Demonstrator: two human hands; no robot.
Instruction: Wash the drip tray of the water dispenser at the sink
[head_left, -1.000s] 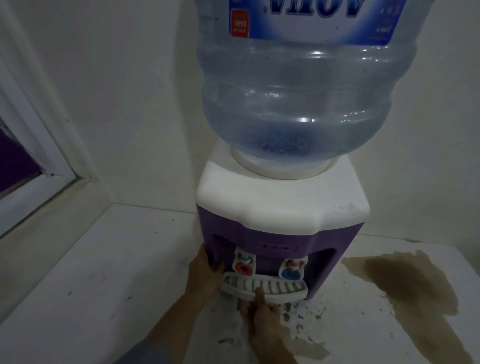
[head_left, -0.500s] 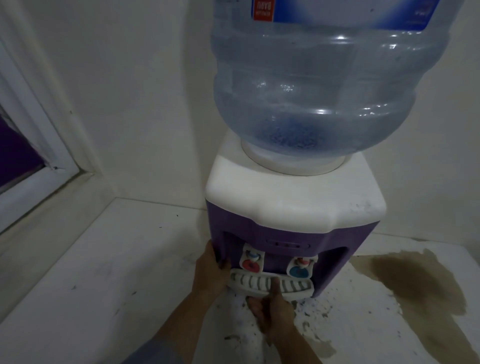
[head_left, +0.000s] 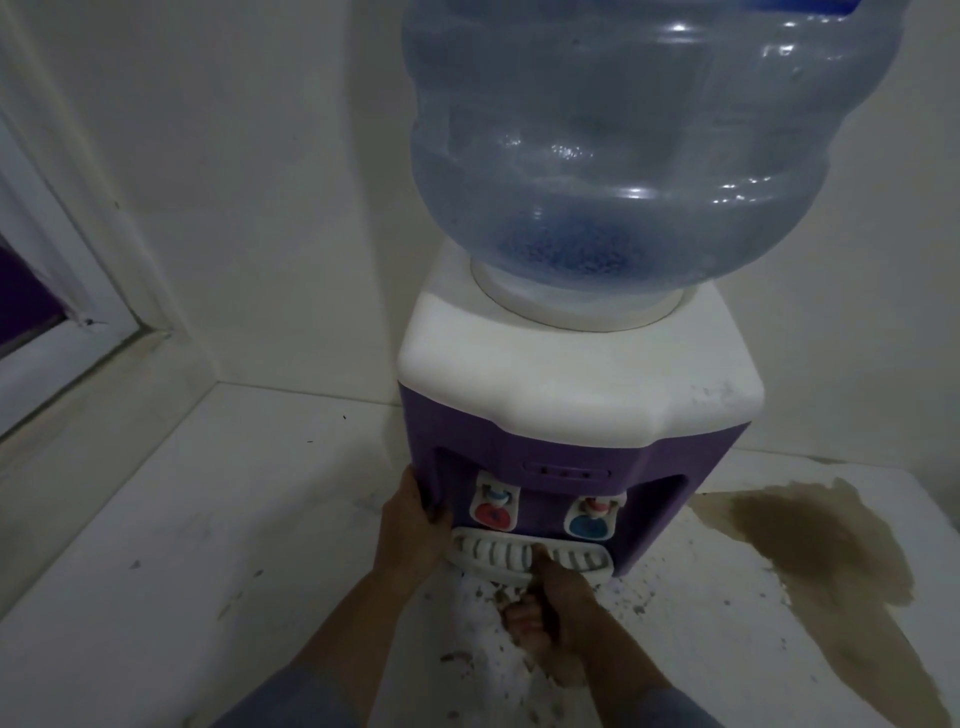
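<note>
A purple and white water dispenser (head_left: 571, 395) stands on a white counter with a big clear water bottle (head_left: 649, 145) upside down on top. Its white slotted drip tray (head_left: 488, 553) sits at the base under the red tap (head_left: 493, 512) and the blue tap (head_left: 589, 522). My left hand (head_left: 415, 530) grips the dispenser's lower left front corner, beside the tray's left end. My right hand (head_left: 550, 608) holds the tray's front edge, thumb on top of the slots and fingers curled beneath.
The white counter (head_left: 208, 545) is dirty, with specks and wet smears in front of the dispenser and a large brown stain (head_left: 810, 551) to the right. White walls close the corner behind. A window frame (head_left: 67, 291) lies at the left.
The view has moved closer and tilted down. My hands keep the same hold; the tray looks a little further in toward the dispenser's base.
</note>
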